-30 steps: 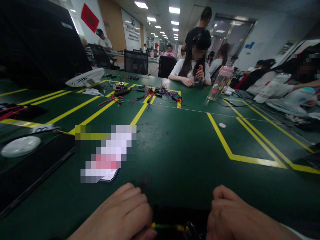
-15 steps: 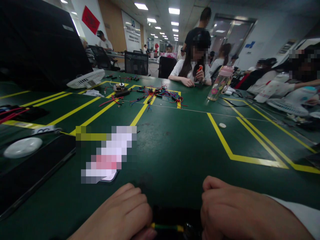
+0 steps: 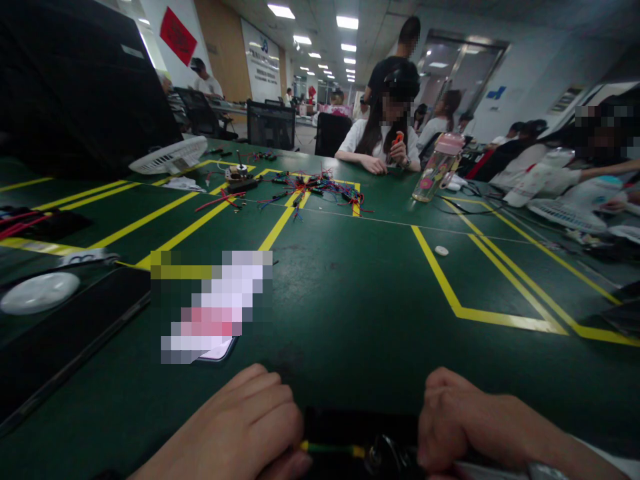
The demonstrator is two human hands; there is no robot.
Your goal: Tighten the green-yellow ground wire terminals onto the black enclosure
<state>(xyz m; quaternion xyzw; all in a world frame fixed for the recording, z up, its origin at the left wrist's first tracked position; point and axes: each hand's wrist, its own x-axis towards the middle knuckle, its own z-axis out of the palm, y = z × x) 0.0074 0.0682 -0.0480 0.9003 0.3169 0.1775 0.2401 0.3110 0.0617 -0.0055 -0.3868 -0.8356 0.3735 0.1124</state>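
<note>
My left hand (image 3: 255, 417) is closed at the bottom centre, thumb and curled fingers pressed together. From its fingertips a short yellow-and-green wire (image 3: 333, 450) runs right, below the table's front edge, towards a dark shiny piece (image 3: 383, 457) that I cannot make out. My right hand (image 3: 465, 420) is closed too, a little apart on the right. Under its palm shows a grey, metal-looking tool (image 3: 500, 471), mostly cut off by the frame; its kind is hidden. A phone (image 3: 217, 350), screen partly blurred, lies beyond my left hand.
Bundles of coloured wires (image 3: 320, 190) lie mid-table near a small motor-like part (image 3: 240, 173). A pink-lidded bottle (image 3: 440, 167), a white fan (image 3: 170, 157) and a large black monitor (image 3: 85, 87) stand around. A person (image 3: 383, 140) sits opposite. Yellow tape marks the green table (image 3: 345, 300).
My right hand has moved slightly right and down, and the grey tool beneath it has come into view. My left hand stays nearly still on the wire.
</note>
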